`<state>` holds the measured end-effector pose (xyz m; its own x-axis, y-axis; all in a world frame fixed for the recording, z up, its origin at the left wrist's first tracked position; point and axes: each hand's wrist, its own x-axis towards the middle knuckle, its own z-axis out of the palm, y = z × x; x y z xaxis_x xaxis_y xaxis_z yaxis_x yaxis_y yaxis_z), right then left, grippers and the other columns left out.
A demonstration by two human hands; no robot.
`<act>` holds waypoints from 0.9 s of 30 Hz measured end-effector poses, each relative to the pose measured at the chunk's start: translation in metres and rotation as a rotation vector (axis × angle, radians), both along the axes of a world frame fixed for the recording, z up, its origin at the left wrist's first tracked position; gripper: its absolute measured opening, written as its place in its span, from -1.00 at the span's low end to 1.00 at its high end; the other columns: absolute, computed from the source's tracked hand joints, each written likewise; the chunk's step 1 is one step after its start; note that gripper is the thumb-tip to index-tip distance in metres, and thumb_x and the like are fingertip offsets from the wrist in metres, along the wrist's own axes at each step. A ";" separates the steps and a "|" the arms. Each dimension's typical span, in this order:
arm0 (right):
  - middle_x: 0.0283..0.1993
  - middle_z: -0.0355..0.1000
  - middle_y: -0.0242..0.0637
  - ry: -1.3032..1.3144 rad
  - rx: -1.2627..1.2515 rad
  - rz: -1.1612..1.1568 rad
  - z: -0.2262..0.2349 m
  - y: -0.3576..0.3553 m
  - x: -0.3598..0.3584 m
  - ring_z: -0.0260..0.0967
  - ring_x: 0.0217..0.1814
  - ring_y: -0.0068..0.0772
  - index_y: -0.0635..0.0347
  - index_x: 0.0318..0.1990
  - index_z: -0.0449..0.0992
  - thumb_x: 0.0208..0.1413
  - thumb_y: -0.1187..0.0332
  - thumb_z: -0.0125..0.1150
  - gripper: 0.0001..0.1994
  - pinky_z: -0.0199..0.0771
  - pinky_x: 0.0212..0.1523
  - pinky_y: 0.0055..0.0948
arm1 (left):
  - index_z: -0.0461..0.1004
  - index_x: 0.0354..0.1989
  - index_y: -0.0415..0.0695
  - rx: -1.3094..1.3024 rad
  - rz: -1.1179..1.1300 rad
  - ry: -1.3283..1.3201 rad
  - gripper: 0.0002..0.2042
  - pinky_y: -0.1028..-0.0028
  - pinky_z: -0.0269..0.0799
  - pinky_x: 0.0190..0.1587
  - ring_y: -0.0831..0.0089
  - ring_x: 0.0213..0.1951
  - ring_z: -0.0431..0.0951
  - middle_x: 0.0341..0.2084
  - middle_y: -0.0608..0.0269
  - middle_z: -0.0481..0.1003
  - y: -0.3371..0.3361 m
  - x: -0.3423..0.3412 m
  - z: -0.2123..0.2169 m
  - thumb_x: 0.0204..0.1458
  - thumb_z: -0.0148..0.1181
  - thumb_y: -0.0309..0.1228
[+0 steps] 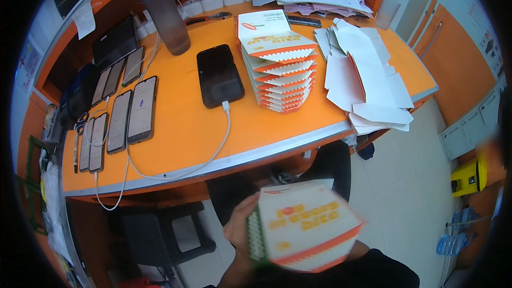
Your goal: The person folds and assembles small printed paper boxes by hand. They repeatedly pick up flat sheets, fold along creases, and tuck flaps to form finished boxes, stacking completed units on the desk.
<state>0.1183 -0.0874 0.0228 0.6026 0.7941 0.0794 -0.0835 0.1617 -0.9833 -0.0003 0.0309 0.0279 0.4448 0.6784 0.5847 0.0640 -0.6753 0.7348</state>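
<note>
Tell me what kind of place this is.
Likely a small office or back room used for folding food boxes: an orange desk holds a stack of folded cartons, flat unfolded blanks and a row of charging phones. The left hand holds one carton.

Matt white-and-orange paperboard carton [306, 226] above a smooth, semi-gloss orange laminate desk [181, 128]; glossy black glass smartphone [219, 76], smoky translucent plastic bottle [165, 13].
</note>
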 end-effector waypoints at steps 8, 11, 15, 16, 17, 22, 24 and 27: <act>-0.12 0.53 -0.10 -1.154 0.055 -0.499 0.043 0.012 0.011 0.54 -0.12 -0.07 0.30 -0.22 0.62 -0.17 0.60 0.51 -0.71 0.57 -0.11 -0.19 | 0.40 0.09 -0.31 -0.810 -0.169 -0.498 -0.60 0.31 0.54 0.08 0.24 0.02 0.61 -0.01 -0.05 0.55 0.022 -0.020 -0.041 0.17 0.34 -0.37; -0.12 0.49 -0.08 -0.943 -0.106 -0.491 0.049 0.015 0.020 0.52 -0.15 -0.11 0.35 -0.06 0.58 -0.10 0.60 0.45 -0.63 0.54 -0.12 -0.35 | 0.34 0.15 -0.30 -0.935 -0.233 -0.623 -0.55 0.30 0.51 0.13 0.25 0.08 0.57 0.04 -0.04 0.51 0.024 -0.011 -0.043 0.18 0.33 -0.37; -0.18 0.51 -0.10 -0.797 -0.107 -0.351 0.035 0.022 0.031 0.53 -0.21 -0.19 0.35 -0.03 0.61 -0.05 0.70 0.34 -0.65 0.55 -0.19 -0.42 | 0.26 0.24 -0.29 -0.962 -0.201 -0.697 -0.49 0.28 0.46 0.20 0.26 0.15 0.51 0.11 -0.04 0.46 0.019 -0.008 -0.047 0.20 0.31 -0.39; -0.19 0.51 -0.10 -0.924 -0.080 -0.354 0.030 0.022 0.034 0.53 -0.21 -0.20 0.36 -0.01 0.61 -0.03 0.73 0.31 -0.64 0.54 -0.18 -0.46 | 0.24 0.26 -0.28 -0.947 -0.141 -0.694 -0.47 0.28 0.45 0.22 0.27 0.17 0.50 0.13 -0.03 0.44 0.012 -0.010 -0.051 0.20 0.31 -0.39; -0.24 0.53 -0.13 -0.935 -0.096 -0.409 0.031 0.025 0.032 0.52 -0.26 -0.21 0.34 -0.07 0.64 -0.05 0.74 0.30 -0.67 0.54 -0.25 -0.45 | 0.22 0.29 -0.28 -0.905 -0.011 -0.687 -0.46 0.27 0.44 0.23 0.27 0.19 0.48 0.15 -0.03 0.43 0.004 -0.010 -0.058 0.21 0.30 -0.39; -0.21 0.52 -0.19 -1.114 -0.043 -0.325 0.014 0.034 0.026 0.50 -0.29 -0.23 0.28 -0.05 0.64 -0.10 0.68 0.35 -0.62 0.54 -0.32 -0.37 | 0.23 0.27 -0.28 -0.954 -0.179 -0.453 -0.57 0.21 0.38 0.23 0.21 0.20 0.44 0.19 -0.02 0.38 -0.036 -0.014 -0.042 0.26 0.16 -0.57; -0.22 0.52 -0.18 -1.114 -0.022 -0.286 0.008 0.036 0.021 0.51 -0.29 -0.22 0.29 -0.08 0.65 -0.12 0.68 0.38 -0.64 0.55 -0.33 -0.38 | 0.28 0.22 -0.28 -1.025 -0.294 -0.587 -0.62 0.22 0.45 0.18 0.22 0.16 0.48 0.15 0.00 0.41 -0.034 -0.004 -0.028 0.26 0.14 -0.61; -0.21 0.54 -0.17 -1.072 -0.021 -0.268 0.008 0.035 0.018 0.53 -0.26 -0.19 0.31 -0.13 0.65 -0.12 0.66 0.41 -0.69 0.56 -0.31 -0.38 | 0.33 0.18 -0.29 -1.059 -0.252 -0.584 -0.67 0.26 0.57 0.09 0.25 0.08 0.55 0.08 0.03 0.47 -0.013 0.018 -0.020 0.27 0.13 -0.60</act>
